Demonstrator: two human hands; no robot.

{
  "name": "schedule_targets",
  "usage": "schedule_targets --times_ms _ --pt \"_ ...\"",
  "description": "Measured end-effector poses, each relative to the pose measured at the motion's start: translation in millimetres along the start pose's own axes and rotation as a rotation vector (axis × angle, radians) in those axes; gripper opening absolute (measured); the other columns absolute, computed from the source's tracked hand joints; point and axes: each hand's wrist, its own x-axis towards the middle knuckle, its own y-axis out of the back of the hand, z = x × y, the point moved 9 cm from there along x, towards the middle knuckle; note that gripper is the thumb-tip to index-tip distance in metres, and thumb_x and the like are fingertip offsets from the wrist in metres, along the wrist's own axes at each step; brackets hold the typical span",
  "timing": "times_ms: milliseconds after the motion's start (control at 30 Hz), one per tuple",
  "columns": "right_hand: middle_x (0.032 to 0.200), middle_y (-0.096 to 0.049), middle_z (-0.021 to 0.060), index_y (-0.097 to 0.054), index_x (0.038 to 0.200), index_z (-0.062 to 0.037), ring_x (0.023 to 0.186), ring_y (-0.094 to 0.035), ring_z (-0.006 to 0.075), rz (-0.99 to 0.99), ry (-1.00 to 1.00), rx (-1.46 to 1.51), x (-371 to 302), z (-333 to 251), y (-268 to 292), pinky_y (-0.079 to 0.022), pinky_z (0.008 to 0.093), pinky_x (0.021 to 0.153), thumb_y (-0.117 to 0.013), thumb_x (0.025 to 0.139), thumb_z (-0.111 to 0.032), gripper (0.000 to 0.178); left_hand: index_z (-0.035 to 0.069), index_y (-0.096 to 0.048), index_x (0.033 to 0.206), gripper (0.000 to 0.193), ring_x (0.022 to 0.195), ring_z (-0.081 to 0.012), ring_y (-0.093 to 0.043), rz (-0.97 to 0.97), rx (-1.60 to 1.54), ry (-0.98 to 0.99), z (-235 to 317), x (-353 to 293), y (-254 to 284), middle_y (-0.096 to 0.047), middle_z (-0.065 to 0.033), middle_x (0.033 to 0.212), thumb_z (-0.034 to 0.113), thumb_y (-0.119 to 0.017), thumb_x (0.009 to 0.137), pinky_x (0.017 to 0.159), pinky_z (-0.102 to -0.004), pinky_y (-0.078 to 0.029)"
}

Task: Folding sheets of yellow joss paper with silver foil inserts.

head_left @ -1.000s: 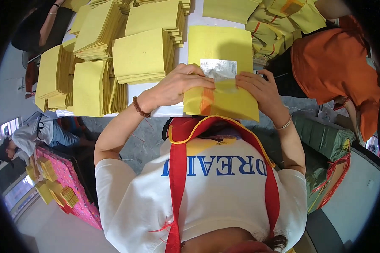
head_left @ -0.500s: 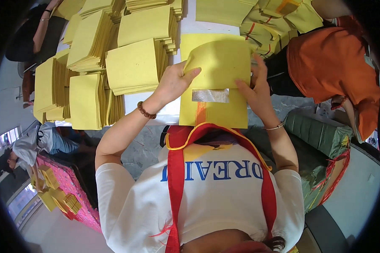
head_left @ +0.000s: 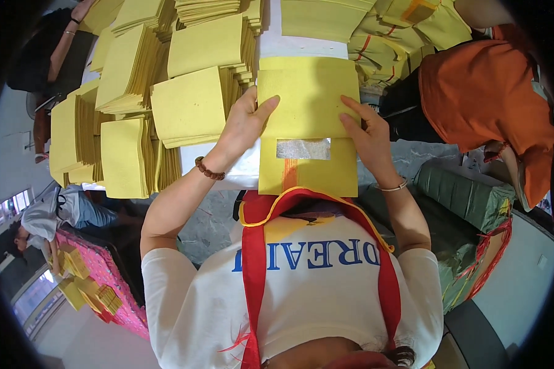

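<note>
Bowed 0.5 s ago, the yellow sheet (head_left: 308, 92) is now laid flat on the table (head_left: 246, 176), left edge pinched by the left hand (head_left: 246, 121), right edge touched by the right hand (head_left: 370, 134) (grip cannot be told), so squaring seems underway.

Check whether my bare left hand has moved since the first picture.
Yes, your left hand moved farther away from you, judged against the yellow rectangular paper stack beside it.

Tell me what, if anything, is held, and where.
Left hand holds the yellow sheet by its left edge; right hand touches the right edge, grip unclear.
</note>
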Motion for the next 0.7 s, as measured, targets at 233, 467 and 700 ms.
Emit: schedule_targets --times_ms 233,467,700 --pt "0.092 -0.060 0.0043 -0.059 0.116 -0.0004 0.080 -0.053 0.0069 0.029 0.010 0.041 1.7 1.0 0.4 -0.043 0.0201 0.070 -0.059 0.085 -0.005 0.031 -0.004 -0.050 0.113 0.030 0.083 -0.0066 -0.053 0.032 0.001 0.004 3.0 2.9 3.1 -0.062 -0.0060 0.091 0.020 -0.047 0.096 0.074 -0.0245 -0.045" --pt "0.081 -0.060 0.0118 -0.062 0.110 -0.0052 0.068 -0.057 0.0214 0.149 0.115 0.013 1.2 -6.5 5.8 -0.044 0.0298 0.062 -0.062 0.080 -0.012 0.031 -0.002 -0.040 0.122 0.036 0.083 -0.0122 -0.048 0.206 0.057 -0.020 12.8 -10.2 17.3 -0.050 -0.0078 0.094 0.022 -0.047 0.095 0.076 -0.0256 -0.042" --pt "0.081 -0.059 0.0132 -0.063 0.109 -0.0053 0.073 -0.059 0.0258 0.135 0.081 -0.013 0.8 -7.0 5.8 -0.045 0.0319 0.065 -0.062 0.080 -0.013 0.030 0.002 -0.041 0.129 0.048 0.127 -0.0395 -0.030 0.276 0.822 -0.651 89.9 -41.1 -24.4 -0.032 -0.0239 0.138 0.023 -0.055 0.088 0.103 -0.0463 -0.026"
